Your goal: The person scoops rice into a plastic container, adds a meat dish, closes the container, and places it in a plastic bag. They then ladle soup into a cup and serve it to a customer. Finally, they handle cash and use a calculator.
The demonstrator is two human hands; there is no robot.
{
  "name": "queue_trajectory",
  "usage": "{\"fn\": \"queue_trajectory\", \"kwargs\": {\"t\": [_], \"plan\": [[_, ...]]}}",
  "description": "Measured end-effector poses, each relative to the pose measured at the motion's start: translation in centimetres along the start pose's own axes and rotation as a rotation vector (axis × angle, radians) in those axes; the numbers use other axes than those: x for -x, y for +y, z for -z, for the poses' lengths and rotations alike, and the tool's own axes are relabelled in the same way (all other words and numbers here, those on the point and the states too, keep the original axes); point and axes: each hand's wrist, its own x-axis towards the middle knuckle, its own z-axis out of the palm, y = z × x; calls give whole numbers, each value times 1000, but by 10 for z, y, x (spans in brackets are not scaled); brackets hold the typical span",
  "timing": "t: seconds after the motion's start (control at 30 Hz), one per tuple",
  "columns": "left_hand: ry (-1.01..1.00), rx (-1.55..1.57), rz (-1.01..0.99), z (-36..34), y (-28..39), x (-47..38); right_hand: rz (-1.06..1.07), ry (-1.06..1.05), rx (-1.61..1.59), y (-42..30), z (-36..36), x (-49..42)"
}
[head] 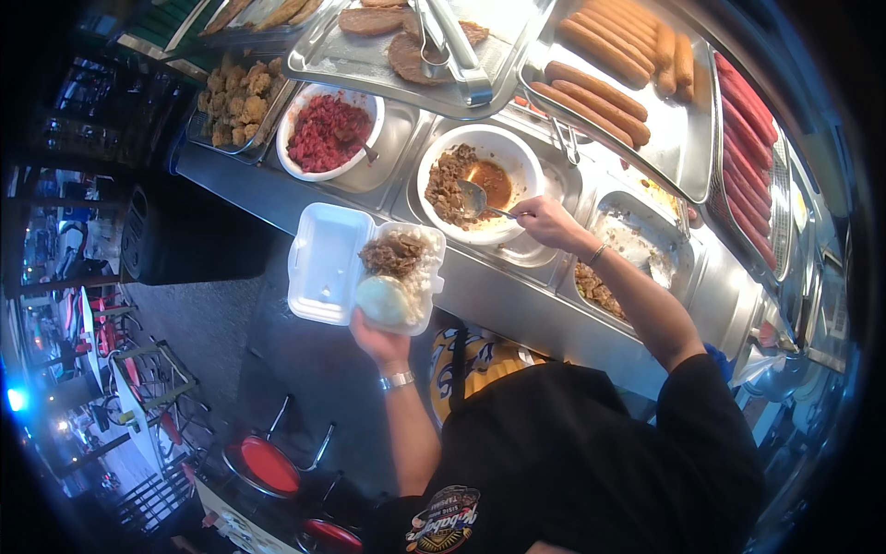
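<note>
My left hand [381, 339] supports an open white foam takeaway box [331, 263] from its near side. The box's food side holds white rice [423, 260], a heap of chopped brown meat [394, 252] and a round pale item [383, 300], perhaps a fried egg. My right hand [552, 220] grips the handle of a metal serving spoon [473, 197]. The spoon's bowl rests inside a round white bowl [527, 170], between chopped meat [446, 176] and brown sauce [493, 181]. This bowl sits in the steel counter, beyond the foam box.
Left of the meat bowl is a white bowl [379, 114] of red chopped food, beside breaded pieces [242, 100]. Steel trays above hold patties with tongs [432, 41], sausages [602, 104] and red sausages [744, 152]. A steel pan [633, 235] lies under my right forearm. Red stools [268, 462] stand below left.
</note>
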Motion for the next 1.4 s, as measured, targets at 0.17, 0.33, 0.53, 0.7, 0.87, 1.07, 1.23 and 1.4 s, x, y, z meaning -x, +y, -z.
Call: {"fn": "queue_trajectory", "kwargs": {"t": [0.17, 0.33, 0.53, 0.7, 0.87, 1.07, 1.23, 1.4], "plan": [[-24, 0, 9, -10, -5, 1, -93, 39, -112, 17, 16, 10], [-79, -21, 35, -23, -18, -6, -1, 144, -50, -3, 51, 32], [-144, 4, 77, -36, -34, -15, 202, 39, 95, -61, 68, 66], [-164, 94, 89, -39, -40, -14, 470, 237, 478, -85, 49, 84], [-163, 103, 87, -40, -39, -14, 586, 244, 575, -89, 45, 96], [-102, 127, 74, -42, -37, -16, 564, 235, 721, -90, 37, 107], [-97, 130, 26, -40, -31, -18, 501, 288, 660, -83, 46, 100], [-142, 93, -2, -37, -21, -18, 157, 368, 624, -45, 48, 30]]}}
